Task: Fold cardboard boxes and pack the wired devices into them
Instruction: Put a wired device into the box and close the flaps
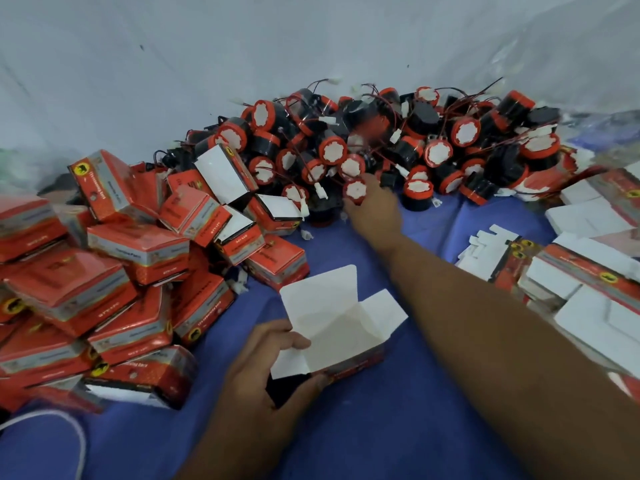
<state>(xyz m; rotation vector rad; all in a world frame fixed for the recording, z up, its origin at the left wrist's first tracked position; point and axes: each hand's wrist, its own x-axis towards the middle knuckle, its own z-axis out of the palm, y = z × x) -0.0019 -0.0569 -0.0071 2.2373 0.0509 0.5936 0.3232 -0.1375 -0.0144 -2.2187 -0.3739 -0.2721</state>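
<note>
Meanwhile, at 12 o'clock on the blue cloth (pixel 381 427), a person's right hand (pixel 372 211) curls its fingers round one wired device (pixel 355 190) at the near edge of the device heap (pixel 433 133): a short black cylinder with a red rim and white paper face, among thin red-and-black leads ending in white plugs. At 6 o'clock the left hand (pixel 266 368) grips the open box (pixel 343 327), thumb on the glossy red outer side, fingers over a white flap. Its mouth gapes upward, matte white card inside, the lid flap standing at 12 o'clock, the long axis running roughly 8 to 2 o'clock. From the gripped device the box lies straight back toward 6 o'clock, so the carry likely comes toward the body. A pile of packed boxes (pixel 104 271) sits at 9 o'clock and flat cartons (pixel 588 271) lie at 3 o'clock
</note>
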